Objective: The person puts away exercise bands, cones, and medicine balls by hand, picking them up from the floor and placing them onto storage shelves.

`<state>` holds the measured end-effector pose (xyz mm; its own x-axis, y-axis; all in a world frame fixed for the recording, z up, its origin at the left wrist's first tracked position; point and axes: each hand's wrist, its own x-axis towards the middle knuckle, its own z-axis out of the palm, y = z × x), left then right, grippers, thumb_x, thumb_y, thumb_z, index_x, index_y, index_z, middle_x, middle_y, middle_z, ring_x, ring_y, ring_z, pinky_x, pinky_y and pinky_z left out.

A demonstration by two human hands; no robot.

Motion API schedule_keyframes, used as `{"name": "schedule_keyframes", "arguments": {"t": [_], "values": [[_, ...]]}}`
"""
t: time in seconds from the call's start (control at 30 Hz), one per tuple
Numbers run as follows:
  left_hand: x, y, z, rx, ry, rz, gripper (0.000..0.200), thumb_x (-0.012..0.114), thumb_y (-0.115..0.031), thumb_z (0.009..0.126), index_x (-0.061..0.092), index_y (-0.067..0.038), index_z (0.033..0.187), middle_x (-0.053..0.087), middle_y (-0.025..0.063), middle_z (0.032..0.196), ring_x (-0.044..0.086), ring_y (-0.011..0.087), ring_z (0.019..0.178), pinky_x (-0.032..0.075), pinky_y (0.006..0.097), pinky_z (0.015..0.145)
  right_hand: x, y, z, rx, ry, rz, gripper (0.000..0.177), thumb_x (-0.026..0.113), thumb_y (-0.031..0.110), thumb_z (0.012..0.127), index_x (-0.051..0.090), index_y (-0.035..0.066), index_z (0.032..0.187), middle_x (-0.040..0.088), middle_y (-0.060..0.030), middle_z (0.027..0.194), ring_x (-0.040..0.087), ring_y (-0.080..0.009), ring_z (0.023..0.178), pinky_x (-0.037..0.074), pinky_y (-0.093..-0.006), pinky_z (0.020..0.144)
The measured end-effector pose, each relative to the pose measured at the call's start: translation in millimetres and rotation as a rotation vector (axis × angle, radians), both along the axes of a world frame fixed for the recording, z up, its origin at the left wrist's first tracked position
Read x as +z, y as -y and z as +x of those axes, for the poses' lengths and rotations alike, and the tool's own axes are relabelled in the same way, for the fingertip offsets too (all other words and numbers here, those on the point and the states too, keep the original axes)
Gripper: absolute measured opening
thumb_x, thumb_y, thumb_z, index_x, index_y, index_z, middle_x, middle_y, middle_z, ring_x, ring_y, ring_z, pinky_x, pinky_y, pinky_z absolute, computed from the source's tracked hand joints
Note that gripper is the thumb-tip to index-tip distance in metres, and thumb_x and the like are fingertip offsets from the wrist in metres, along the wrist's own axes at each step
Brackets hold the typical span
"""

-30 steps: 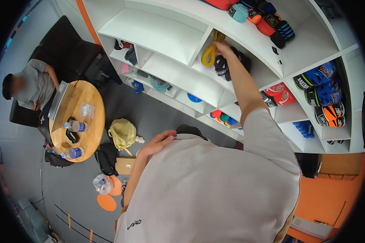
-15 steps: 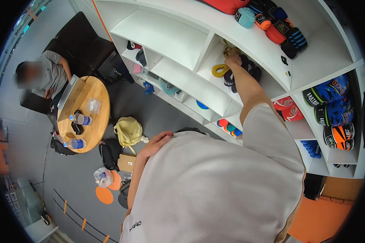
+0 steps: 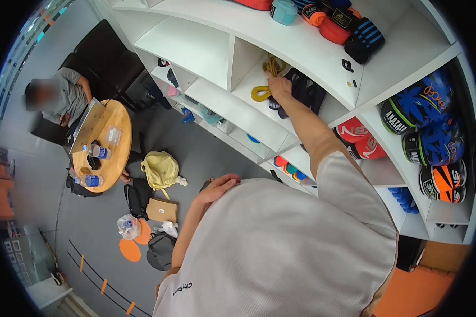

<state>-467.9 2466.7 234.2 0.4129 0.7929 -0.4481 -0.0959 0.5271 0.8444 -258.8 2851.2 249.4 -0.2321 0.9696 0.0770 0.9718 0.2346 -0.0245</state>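
My right hand (image 3: 280, 87) reaches into a cubby of the white shelf (image 3: 247, 61). Its fingers are bent onto a yellow band (image 3: 260, 94), which shows as a bundle beyond the fingertips and a loop beside them. Right behind the hand lie dark, padded-looking items with white marks (image 3: 307, 92), partly covered by my wrist. My left hand (image 3: 218, 188) rests against the front of my light grey shirt, fingers stretched out and holding nothing.
Rolled hand wraps (image 3: 336, 29) lie on the upper shelf. Blue-and-black boxing gloves (image 3: 433, 140) and red gloves (image 3: 357, 137) fill cubbies on the right. A seated person (image 3: 71, 87) is beside a round wooden table (image 3: 122, 153). Bags, including a yellow one (image 3: 160, 169), lie on the floor.
The view has shifted, so the shelf and my right hand appear further left. That hand stays at the yellow band; my left hand remains on my shirt.
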Motion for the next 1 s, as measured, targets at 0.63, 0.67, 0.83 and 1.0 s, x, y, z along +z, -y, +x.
{"name": "schedule_keyframes", "arguments": {"t": [0.63,0.67,0.83,1.0], "values": [[-255.8,430.1,113.0,1.775,-0.062,-0.933,0.033,0.046,-0.032,0.091,0.057,-0.006,0.108,0.063,0.0097,0.094,0.062,0.0204,0.088,0.048,0.0368,0.074,-5.3,172.5,-86.3,0.364,-0.45,0.108,0.044,0.055,0.034,0.083,0.052,0.018,0.124,0.066,-0.0186,0.097,0.062,-0.0411,0.088,0.048,-0.05,0.077],[-257.4,458.3,142.1,1.838,0.076,-1.139,0.034,0.045,-0.034,0.091,0.056,-0.005,0.108,0.062,0.0104,0.094,0.062,0.0214,0.088,0.048,0.0385,0.074,-31.8,207.6,-101.6,0.499,-0.44,-0.102,0.043,0.056,0.033,0.082,0.053,0.017,0.122,0.066,-0.0178,0.095,0.062,-0.0402,0.088,0.048,-0.0495,0.077],[-240.3,532.4,291.8,1.952,0.294,-1.301,0.035,0.045,-0.035,0.091,0.056,-0.006,0.107,0.062,0.0107,0.095,0.062,0.0222,0.085,0.049,0.0403,0.071,-151.6,401.5,-150.3,1.283,-0.153,-0.904,0.027,0.065,0.025,0.079,0.065,0.011,0.103,0.065,-0.0112,0.069,0.064,-0.0252,0.067,0.05,-0.0374,0.065],[-245.4,546.6,397.7,2.29,0.519,-1.141,0.03,0.048,-0.034,0.09,0.057,-0.008,0.104,0.065,0.0096,0.096,0.063,0.0226,0.079,0.047,0.0399,0.067,-187.1,551.6,-178.5,1.26,0.163,-1.492,0.028,0.063,0.027,0.085,0.064,0.01,0.107,0.053,-0.002,0.058,0.05,-0.0129,0.049,0.043,-0.0279,0.046]]}}
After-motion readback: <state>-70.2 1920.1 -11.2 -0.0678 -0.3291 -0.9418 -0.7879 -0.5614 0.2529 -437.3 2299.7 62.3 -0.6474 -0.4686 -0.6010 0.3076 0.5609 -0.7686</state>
